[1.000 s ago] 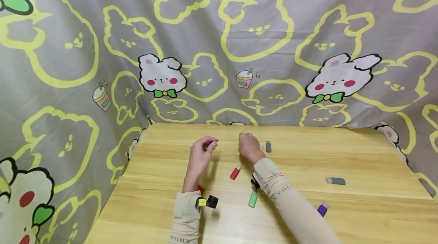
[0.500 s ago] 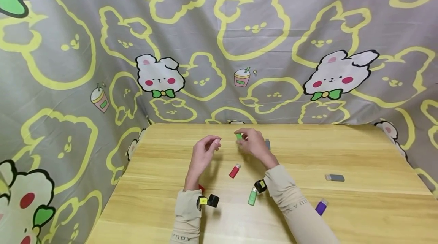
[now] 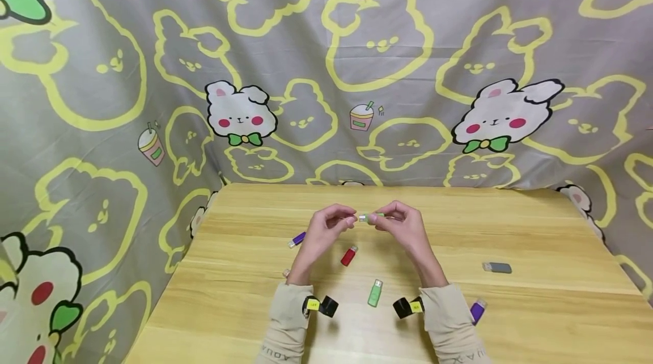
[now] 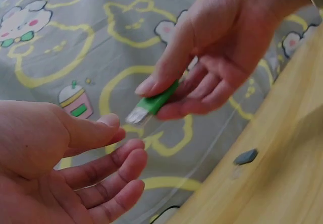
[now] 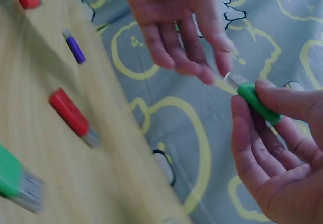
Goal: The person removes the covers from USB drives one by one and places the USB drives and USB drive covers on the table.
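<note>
My right hand (image 3: 405,227) pinches a green USB stick (image 3: 377,218) between thumb and fingers above the table. The stick's bare metal plug points towards my left hand (image 3: 326,232). In the left wrist view, that hand's fingers are loosely bent, with the thumb near the index finger and nothing visible between them. The right wrist view shows the plug of the green stick (image 5: 260,104) close to the left fingertips; whether they touch I cannot tell. Below the hands lie a red USB stick (image 3: 349,256) and another green USB stick (image 3: 374,293).
A purple USB stick (image 3: 297,240) lies by the left forearm, another purple stick (image 3: 478,312) beside the right sleeve. Further right is a grey stick (image 3: 499,267). The right wrist view shows another red piece (image 5: 30,1). A patterned curtain (image 3: 403,143) hangs behind the wooden table (image 3: 556,228).
My right hand has raised the green USB stick and turned it so its plug faces left. My left hand has moved right, towards it. The purple stick by the left forearm has come into view.
</note>
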`<state>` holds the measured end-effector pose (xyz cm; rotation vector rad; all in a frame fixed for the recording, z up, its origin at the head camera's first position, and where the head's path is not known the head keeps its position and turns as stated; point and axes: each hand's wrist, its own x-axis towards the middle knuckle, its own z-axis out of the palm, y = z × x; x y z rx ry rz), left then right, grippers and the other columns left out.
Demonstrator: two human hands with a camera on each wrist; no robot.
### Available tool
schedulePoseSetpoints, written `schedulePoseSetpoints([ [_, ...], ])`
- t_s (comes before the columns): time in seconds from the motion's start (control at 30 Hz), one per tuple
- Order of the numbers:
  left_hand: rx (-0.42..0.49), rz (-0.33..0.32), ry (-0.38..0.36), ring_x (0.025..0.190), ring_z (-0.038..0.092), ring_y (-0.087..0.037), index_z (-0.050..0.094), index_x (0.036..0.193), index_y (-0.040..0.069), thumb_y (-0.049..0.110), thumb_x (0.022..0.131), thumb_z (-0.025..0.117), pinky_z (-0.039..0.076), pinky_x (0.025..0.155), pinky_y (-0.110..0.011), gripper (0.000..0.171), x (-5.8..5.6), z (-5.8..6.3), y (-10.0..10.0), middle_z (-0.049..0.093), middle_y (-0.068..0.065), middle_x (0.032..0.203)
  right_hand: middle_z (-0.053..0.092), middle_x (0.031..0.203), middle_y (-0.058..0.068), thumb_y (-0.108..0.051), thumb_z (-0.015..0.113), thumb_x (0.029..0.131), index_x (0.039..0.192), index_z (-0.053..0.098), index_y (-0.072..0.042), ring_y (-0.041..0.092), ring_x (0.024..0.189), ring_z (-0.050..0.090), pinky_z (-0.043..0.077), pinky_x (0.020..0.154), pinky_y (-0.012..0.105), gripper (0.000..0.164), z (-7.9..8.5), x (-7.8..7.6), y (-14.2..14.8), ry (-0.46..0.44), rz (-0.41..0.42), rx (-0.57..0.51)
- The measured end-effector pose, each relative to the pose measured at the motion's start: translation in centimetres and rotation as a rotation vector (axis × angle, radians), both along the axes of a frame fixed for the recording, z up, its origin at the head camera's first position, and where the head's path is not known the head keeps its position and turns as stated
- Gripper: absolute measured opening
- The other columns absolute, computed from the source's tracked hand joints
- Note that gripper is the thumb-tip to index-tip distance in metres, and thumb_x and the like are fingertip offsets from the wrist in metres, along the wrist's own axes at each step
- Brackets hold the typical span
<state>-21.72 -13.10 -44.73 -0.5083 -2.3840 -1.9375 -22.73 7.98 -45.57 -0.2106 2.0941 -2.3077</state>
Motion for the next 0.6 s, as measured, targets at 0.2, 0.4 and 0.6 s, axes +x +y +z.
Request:
schedulePoseSetpoints([
  [0.2, 0.040, -0.001, -0.016, 0.090, 0.068, -0.045, 0.070, 0.113, -0.007, 0.001, 0.098, 0.067, 0.058, 0.079, -0.031, 0.017, -0.1, -0.4, 0.9, 0.071, -0.027, 0.101, 0.074, 0.097, 0.010, -0.002, 0.080, 0.088, 0.102, 0.065, 0.014, 0.020, 0.084, 0.073, 0.061, 0.083, 0.039, 0.026, -1.2, 0.1, -0.2, -0.019, 0.021, -0.117],
  [0.4, 0.032, 0.054, 0.011, 0.084, 0.069, -0.042, 0.073, 0.105, -0.004, 0.001, 0.096, 0.070, 0.056, 0.072, -0.023, 0.011, 0.1, -0.3, 1.2, 0.072, -0.022, 0.094, 0.073, 0.096, 0.012, -0.008, 0.082, 0.089, 0.099, 0.070, 0.009, 0.017, 0.083, 0.072, 0.061, 0.077, 0.031, 0.023, -1.2, 0.3, -0.2, 0.055, 0.008, 0.034],
  [0.6, 0.011, 0.075, 0.016, 0.086, 0.070, -0.031, 0.074, 0.104, -0.002, -0.001, 0.093, 0.073, 0.057, 0.074, -0.021, 0.011, 0.0, -0.4, 1.4, 0.073, -0.017, 0.096, 0.074, 0.094, 0.009, -0.019, 0.082, 0.090, 0.095, 0.075, -0.004, 0.016, 0.086, 0.069, 0.056, 0.077, 0.025, 0.017, -0.8, 0.4, -0.1, 0.168, -0.036, 0.301],
])
